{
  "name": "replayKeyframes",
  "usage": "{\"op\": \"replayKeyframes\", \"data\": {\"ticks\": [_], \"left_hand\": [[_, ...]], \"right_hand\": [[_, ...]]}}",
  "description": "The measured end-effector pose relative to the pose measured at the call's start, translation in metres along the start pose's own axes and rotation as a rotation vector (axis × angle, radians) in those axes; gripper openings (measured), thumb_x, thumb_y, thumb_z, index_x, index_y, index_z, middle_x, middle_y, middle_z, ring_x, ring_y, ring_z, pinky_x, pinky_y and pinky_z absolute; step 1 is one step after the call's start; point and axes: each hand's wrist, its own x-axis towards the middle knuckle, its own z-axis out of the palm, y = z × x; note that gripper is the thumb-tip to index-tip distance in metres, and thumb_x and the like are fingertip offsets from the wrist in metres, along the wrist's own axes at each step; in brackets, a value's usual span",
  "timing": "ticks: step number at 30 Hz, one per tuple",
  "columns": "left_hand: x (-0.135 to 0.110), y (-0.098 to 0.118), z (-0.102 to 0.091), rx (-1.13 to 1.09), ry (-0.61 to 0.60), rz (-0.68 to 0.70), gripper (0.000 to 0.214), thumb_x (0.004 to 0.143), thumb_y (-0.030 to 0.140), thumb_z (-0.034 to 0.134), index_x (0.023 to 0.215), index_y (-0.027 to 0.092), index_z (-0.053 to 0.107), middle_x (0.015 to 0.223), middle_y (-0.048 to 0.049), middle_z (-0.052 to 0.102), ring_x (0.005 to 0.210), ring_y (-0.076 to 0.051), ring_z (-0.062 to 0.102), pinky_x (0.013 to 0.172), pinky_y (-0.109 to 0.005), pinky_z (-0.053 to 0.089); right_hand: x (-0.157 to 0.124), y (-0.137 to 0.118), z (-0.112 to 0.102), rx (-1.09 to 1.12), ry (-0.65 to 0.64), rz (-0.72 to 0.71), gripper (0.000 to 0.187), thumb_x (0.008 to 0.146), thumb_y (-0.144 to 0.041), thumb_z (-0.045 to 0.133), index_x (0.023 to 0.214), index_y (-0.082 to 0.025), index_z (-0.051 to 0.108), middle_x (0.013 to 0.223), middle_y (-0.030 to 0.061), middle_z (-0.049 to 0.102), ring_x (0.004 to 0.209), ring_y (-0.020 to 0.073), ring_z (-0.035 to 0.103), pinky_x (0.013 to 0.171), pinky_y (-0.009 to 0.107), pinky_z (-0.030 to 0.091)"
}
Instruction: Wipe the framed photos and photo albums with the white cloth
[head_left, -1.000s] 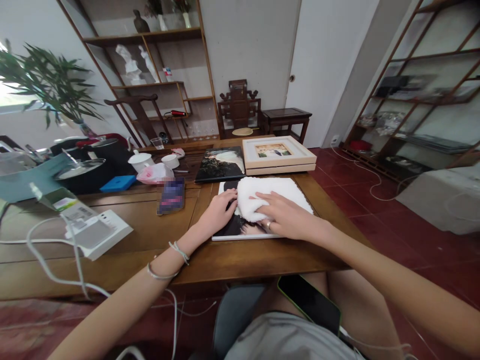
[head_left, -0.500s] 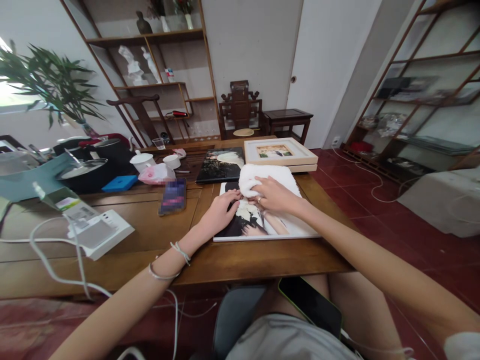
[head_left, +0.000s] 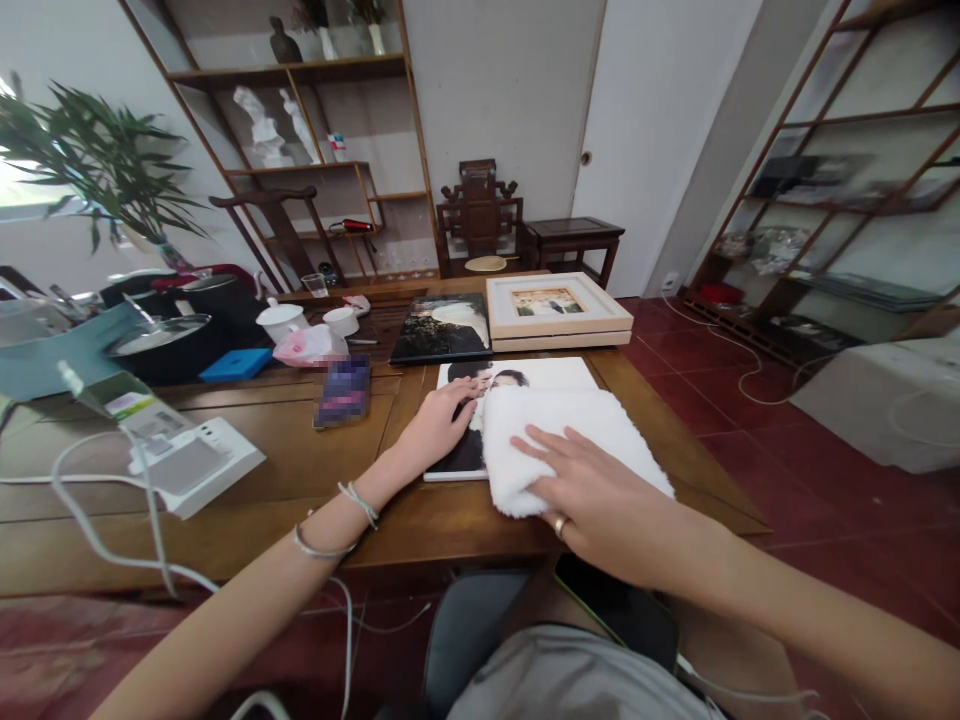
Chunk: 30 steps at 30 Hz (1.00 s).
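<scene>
On the table (head_left: 420, 535), near edge: one photo panel (head_left: 459, 455), lying flat, picture side up, two heads showing along its far part. One white cloth (head_left: 600, 420), fluffy, spread over the panel's right and near portion, overhanging the near edge.

Right hand (head_left: 596, 495): palm down on the cloth, fingers spread and laid across the pile; one ring worn. Left hand (head_left: 441, 415): on the panel's left part, just beside the cloth, fingers close together, thumb slightly apart, tips resting on the print. Left wrist: one bangle (head_left: 326, 550), one pale cord (head_left: 358, 505).

Beyond the panel: one dark picture (head_left: 439, 335), flat; to its right, one pale frame (head_left: 504, 308), face up, holding a small photo.

Left of the panel: one blurred rectangular item (head_left: 343, 390); one white carton (head_left: 214, 465), open, with white cable nearby; one blue box (head_left: 236, 365); one white cup (head_left: 342, 322).

On the lap: one phone (head_left: 611, 605), screen dark, partly hidden by the right arm.
</scene>
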Motion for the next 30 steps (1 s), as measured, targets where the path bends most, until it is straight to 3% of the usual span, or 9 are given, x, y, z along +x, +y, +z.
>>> {"op": "replayKeyframes", "data": {"ticks": [5, 13, 17, 22, 26, 30], "left_hand": [[0.0, 0.0, -0.001, -0.003, 0.0, 0.009, 0.023, 0.088, 0.019, 0.047, 0.099, 0.014, 0.067, 0.114, -0.0127, 0.068, 0.116, -0.024, 0.059, 0.101, -0.045, 0.044], [0.001, 0.006, -0.004, -0.043, 0.014, -0.05, 0.029, 0.092, 0.023, 0.04, 0.108, 0.015, 0.063, 0.116, -0.0109, 0.067, 0.112, -0.023, 0.06, 0.099, -0.041, 0.045], [0.002, 0.009, -0.007, -0.092, 0.083, -0.132, 0.034, 0.094, 0.026, 0.035, 0.114, 0.013, 0.059, 0.115, -0.012, 0.067, 0.104, -0.021, 0.063, 0.094, -0.036, 0.047], [0.001, 0.009, -0.01, -0.147, 0.197, -0.187, 0.04, 0.097, 0.033, 0.029, 0.114, 0.013, 0.058, 0.117, -0.0116, 0.065, 0.11, -0.019, 0.059, 0.097, -0.034, 0.044], [0.001, 0.011, -0.011, -0.199, 0.193, -0.253, 0.044, 0.097, 0.038, 0.026, 0.113, 0.013, 0.06, 0.113, -0.0103, 0.067, 0.105, -0.019, 0.062, 0.093, -0.033, 0.047], [0.001, 0.013, -0.011, -0.201, 0.159, -0.263, 0.043, 0.097, 0.036, 0.028, 0.107, 0.015, 0.064, 0.108, -0.0079, 0.071, 0.1, -0.02, 0.065, 0.09, -0.032, 0.049]], "right_hand": [[0.0, 0.003, -0.003, 0.046, -0.018, 0.011, 0.032, 0.08, -0.012, 0.049, 0.106, -0.018, 0.067, 0.143, 0.0113, 0.044, 0.136, 0.0266, 0.03, 0.11, 0.049, 0.025], [0.061, 0.038, -0.005, -0.054, 0.011, 0.188, 0.035, 0.086, -0.015, 0.044, 0.114, -0.015, 0.063, 0.125, 0.0161, 0.059, 0.132, 0.0312, 0.035, 0.103, 0.05, 0.031], [0.08, 0.035, -0.002, -0.068, -0.002, 0.144, 0.033, 0.085, -0.013, 0.043, 0.11, -0.014, 0.064, 0.136, 0.0174, 0.05, 0.132, 0.0347, 0.034, 0.102, 0.056, 0.029], [0.066, 0.01, 0.001, -0.005, -0.014, -0.101, 0.034, 0.08, -0.01, 0.048, 0.108, -0.015, 0.066, 0.144, 0.0151, 0.04, 0.137, 0.0317, 0.027, 0.107, 0.057, 0.022], [0.041, -0.001, 0.0, 0.041, -0.045, -0.267, 0.034, 0.078, -0.011, 0.051, 0.108, -0.014, 0.067, 0.146, 0.0132, 0.039, 0.138, 0.0292, 0.023, 0.111, 0.055, 0.016], [0.017, 0.0, -0.003, 0.112, -0.056, -0.242, 0.034, 0.077, -0.009, 0.05, 0.105, -0.018, 0.067, 0.145, 0.0076, 0.04, 0.138, 0.0224, 0.025, 0.114, 0.048, 0.017]]}}
